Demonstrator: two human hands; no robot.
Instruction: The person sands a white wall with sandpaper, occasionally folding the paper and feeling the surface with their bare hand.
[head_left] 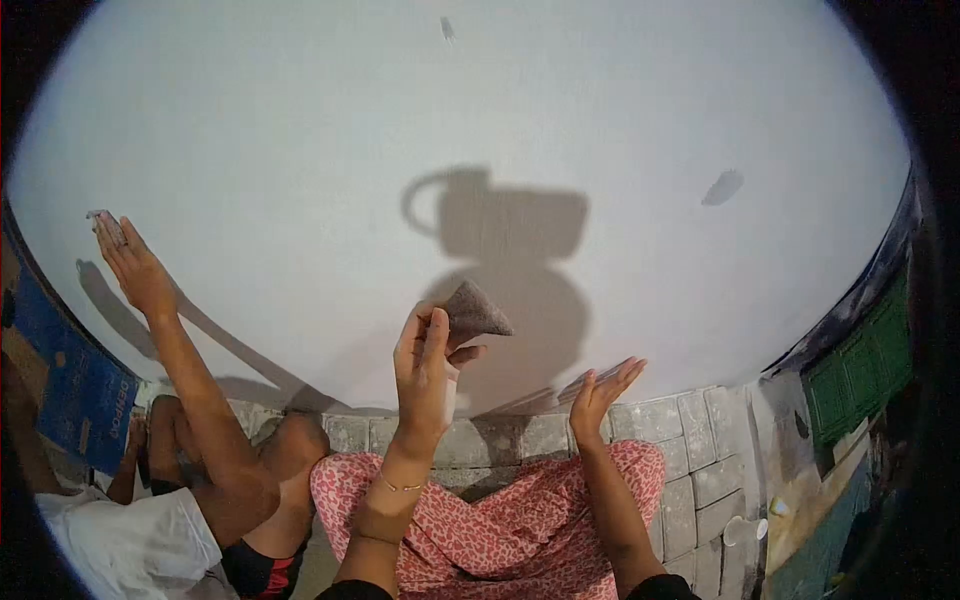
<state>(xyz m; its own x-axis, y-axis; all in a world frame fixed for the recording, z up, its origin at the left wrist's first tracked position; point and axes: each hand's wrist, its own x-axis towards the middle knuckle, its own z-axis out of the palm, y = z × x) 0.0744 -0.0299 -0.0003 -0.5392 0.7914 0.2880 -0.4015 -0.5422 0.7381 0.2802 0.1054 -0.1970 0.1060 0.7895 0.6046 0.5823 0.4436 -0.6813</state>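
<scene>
Left hand [422,368] pinches folded brown sheet [472,312] by its edge, near white wall [650,110].
Edge grip likely keeps the sheet's face exposed; right hand [597,402] unclenched, empty.

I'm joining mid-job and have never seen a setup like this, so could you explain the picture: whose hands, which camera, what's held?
There is no machine here, just a person's two bare hands. The single picture comes from a camera on that person's head, looking forward and down.

Ahead is a smooth, pale wall with two small grey marks, one near the top and one further right. The big dark shape is only a shadow.

The left hand holds a grey-brown, triangular piece of sheet material; I can't tell exactly what. The right hand is open and empty.

At far left, another person's hand holds a small, crumpled greyish piece at the wall.
</scene>
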